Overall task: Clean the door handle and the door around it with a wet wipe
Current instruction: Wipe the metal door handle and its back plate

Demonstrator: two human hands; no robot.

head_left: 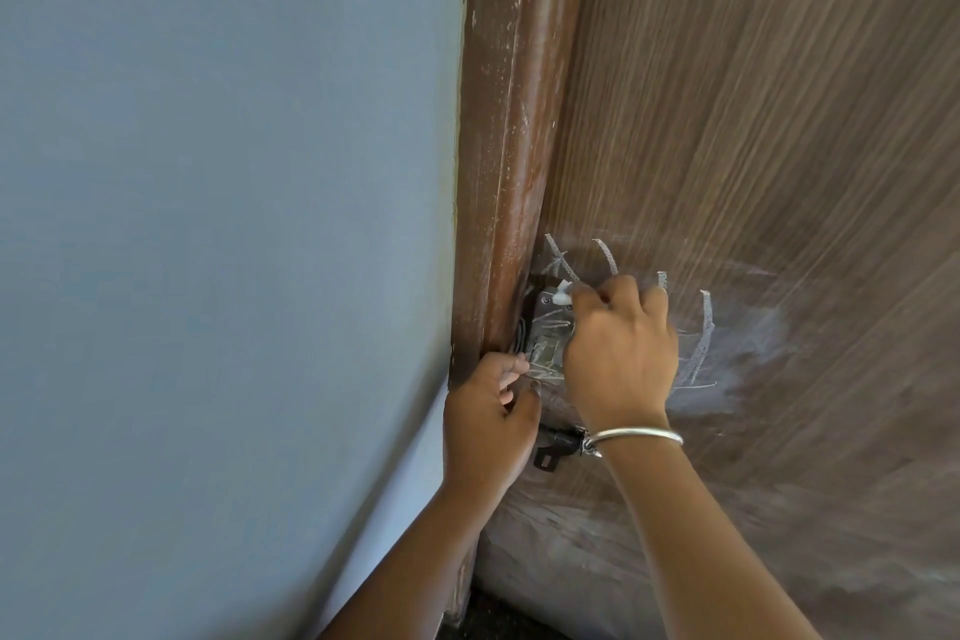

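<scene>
A brown wood-grain door (753,120) fills the right side, with white chalk-like curved marks (701,343) around the lock area. A grey metal lock plate (545,338) sits by the door's left edge, scratched with white lines. My right hand (621,353) is pressed over the plate, fingers closed on a small white wipe (563,294) whose tip shows at the top. My left hand (491,421) rests at the door's edge just below the plate, fingers curled against it. A dark latch piece (556,444) sits under my right wrist. The handle itself is hidden.
A reddish-brown door frame (504,146) runs up beside the door. A blue-grey wall (208,224) covers the left half. A silver bangle (636,434) circles my right wrist. Dark floor (498,618) shows at the bottom.
</scene>
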